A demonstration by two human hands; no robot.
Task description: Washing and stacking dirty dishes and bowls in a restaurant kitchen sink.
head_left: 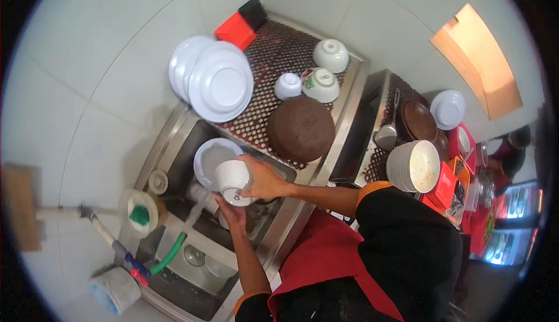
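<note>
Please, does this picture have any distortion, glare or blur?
Head view: seams of the grey tiled wall curve; bluish glare marks the right edge; whitish water leaving the green tubular hose looks smeared; the white round bowl in the right hand looks fairly sharp.

Bright, diffuse light; fisheye-bent edges, soft black rim.

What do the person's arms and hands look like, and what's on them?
The right hand and left hand are bare, with no gloves. The forearms are bare too. Each upper arm wears a black cloth sleeve ending in a narrow orange cuff.
</note>
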